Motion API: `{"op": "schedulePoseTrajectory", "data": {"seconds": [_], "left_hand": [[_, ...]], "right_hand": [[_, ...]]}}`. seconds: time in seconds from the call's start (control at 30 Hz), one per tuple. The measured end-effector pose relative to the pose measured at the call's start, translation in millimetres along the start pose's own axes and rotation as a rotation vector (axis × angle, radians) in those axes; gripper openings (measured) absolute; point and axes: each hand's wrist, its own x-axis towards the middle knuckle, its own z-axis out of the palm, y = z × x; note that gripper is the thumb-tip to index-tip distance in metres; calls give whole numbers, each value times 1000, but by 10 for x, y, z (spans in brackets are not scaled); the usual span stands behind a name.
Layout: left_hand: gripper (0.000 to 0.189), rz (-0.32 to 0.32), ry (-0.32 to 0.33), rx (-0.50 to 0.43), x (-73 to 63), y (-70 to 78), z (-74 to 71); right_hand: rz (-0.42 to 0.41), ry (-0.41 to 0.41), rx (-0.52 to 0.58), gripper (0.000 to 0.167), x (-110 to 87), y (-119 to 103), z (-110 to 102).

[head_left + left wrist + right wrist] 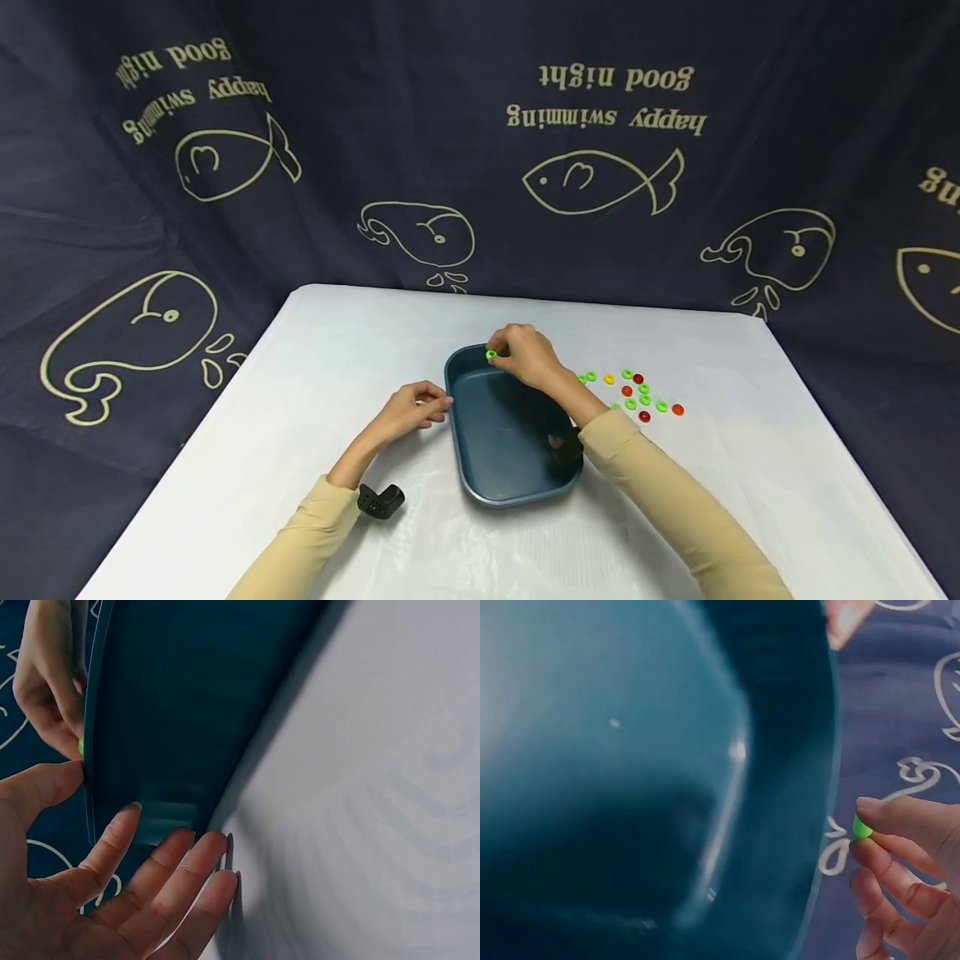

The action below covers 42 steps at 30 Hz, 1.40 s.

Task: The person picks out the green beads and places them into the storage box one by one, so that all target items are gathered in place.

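Note:
My right hand (pixel 527 354) pinches a small green ring (pixel 491 354) between thumb and fingertips, above the far end of a dark blue plastic basin (pixel 498 502). The right wrist view shows the same green ring (pixel 862 825) edge-on in that pinch. At the basin's left side is my left hand (pixel 411 410), its thumb tip right at the rim. Its fingers (pixel 169 889) are spread and loosely extended along the basin's outer wall (pixel 180 697), gripping nothing. Inside the basin, the visible floor is bare apart from a dark reflection near the right forearm.
Several green rings (pixel 646 400), with red, orange and yellow ones (pixel 609 379), lie scattered right of the basin, some partly hidden by the right arm. A black curved device (pixel 381 502) is at the left wrist. A dark printed curtain (pixel 480 150) hangs behind the white table (pixel 360 333).

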Motion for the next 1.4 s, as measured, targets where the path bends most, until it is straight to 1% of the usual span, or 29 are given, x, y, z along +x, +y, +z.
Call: {"op": "schedulePoseTrajectory", "data": {"seconds": [0.23, 0.37, 0.57, 0.77, 0.9, 1.03, 1.1, 1.27, 1.4], "left_hand": [[35, -9, 17, 16, 6, 10, 12], [34, -10, 27, 22, 9, 24, 18], [33, 3, 34, 42, 22, 31, 39], [33, 0, 47, 56, 28, 22, 45], [32, -2, 56, 58, 20, 18, 41], [33, -2, 58, 63, 18, 27, 51], [33, -4, 53, 55, 23, 29, 52], [31, -7, 37, 35, 34, 31, 49], [31, -14, 41, 50, 22, 28, 52]], "right_hand": [[29, -109, -50, 17, 93, -48, 302], [25, -159, -83, 16, 124, -48, 451], [8, -171, -113, 13, 141, -8, 603], [-15, -165, -108, 12, 134, 1, 664], [-19, -163, -106, 17, 132, -3, 669], [-9, -151, -96, 23, 98, -2, 599], [-1, -140, -77, 24, 77, -8, 538], [12, -85, -41, 22, 28, 1, 349], [23, -44, -27, 23, -21, 43, 189]]}}
